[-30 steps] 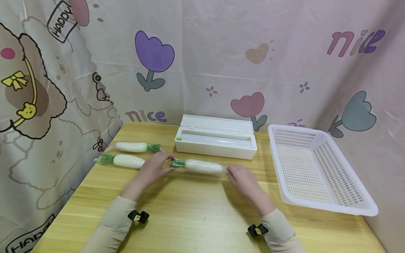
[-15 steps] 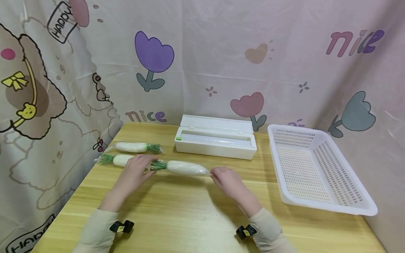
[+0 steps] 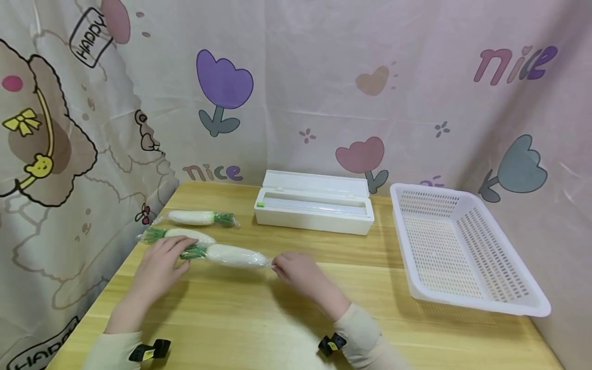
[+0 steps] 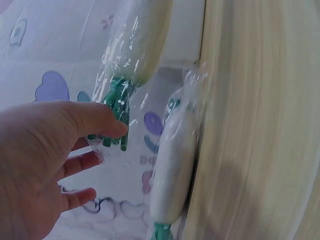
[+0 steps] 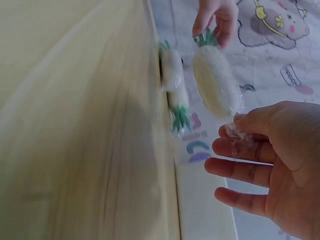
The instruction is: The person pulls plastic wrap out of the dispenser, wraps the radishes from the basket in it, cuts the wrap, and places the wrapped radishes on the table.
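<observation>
A white radish (image 3: 236,256) in clear plastic wrap is held between both hands, its cut green stems pointing left. My left hand (image 3: 159,268) pinches the wrap at the stem end, with the thumb (image 4: 102,120) over the stems. At the other end, my right hand (image 3: 302,277) pinches the twisted tail of wrap (image 5: 239,137) between thumb and forefinger; its other fingers are spread. The right wrist view shows the radish raised off the table. Behind it lie two more wrapped radishes, the nearer one (image 3: 189,236) partly hidden by my left hand, the farther one (image 3: 191,218) in full view.
A white cling film box (image 3: 314,221) with its lid up stands at the back of the wooden table (image 3: 259,318). To the right is a white plastic basket (image 3: 411,267) with slotted walls. A printed curtain hangs behind and at the left.
Both hands have carried the wrapped radish leftward and slightly nearer, from in front of the cling film box to in front of the two other radishes. Both ends stay pinched.
</observation>
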Available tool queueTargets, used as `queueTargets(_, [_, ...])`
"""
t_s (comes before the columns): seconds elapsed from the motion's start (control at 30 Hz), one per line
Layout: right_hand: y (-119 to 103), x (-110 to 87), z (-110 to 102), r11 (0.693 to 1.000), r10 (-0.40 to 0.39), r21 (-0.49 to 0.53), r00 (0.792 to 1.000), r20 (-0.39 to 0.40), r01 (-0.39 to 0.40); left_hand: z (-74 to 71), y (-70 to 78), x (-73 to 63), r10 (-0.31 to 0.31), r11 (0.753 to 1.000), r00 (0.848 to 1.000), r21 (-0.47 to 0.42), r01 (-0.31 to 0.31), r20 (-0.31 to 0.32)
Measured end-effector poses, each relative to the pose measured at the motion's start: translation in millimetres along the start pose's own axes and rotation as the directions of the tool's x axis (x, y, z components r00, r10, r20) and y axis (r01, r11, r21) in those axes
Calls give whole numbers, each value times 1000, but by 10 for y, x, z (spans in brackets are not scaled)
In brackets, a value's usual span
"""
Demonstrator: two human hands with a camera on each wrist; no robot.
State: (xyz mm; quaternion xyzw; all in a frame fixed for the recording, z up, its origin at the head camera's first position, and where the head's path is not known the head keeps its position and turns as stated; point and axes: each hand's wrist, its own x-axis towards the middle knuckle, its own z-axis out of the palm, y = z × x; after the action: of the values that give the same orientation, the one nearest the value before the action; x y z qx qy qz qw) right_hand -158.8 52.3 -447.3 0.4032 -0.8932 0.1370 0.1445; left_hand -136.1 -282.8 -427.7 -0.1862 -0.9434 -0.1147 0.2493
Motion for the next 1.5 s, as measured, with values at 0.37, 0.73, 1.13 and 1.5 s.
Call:
queueTargets(0.37, [-310, 324, 173, 999, -12, -34, 992, 122, 16, -151, -272, -188, -132, 990, 990, 60, 129, 48])
queueTargets(0.73, [-479, 622, 421, 998, 24, -66, 975, 223, -9, -142, -587, -302, -200, 977, 964, 110, 183, 173])
queueTargets(1.13, [-673, 783, 594, 992, 15, -122, 964, 264, 18, -71, -826, -366, -272, 955, 941, 178, 237, 202])
queueTargets(1.5, [-616, 659, 583, 997, 52, -71, 947, 318, -31, -76, -864, -325, -344, 930, 905, 226, 291, 250])
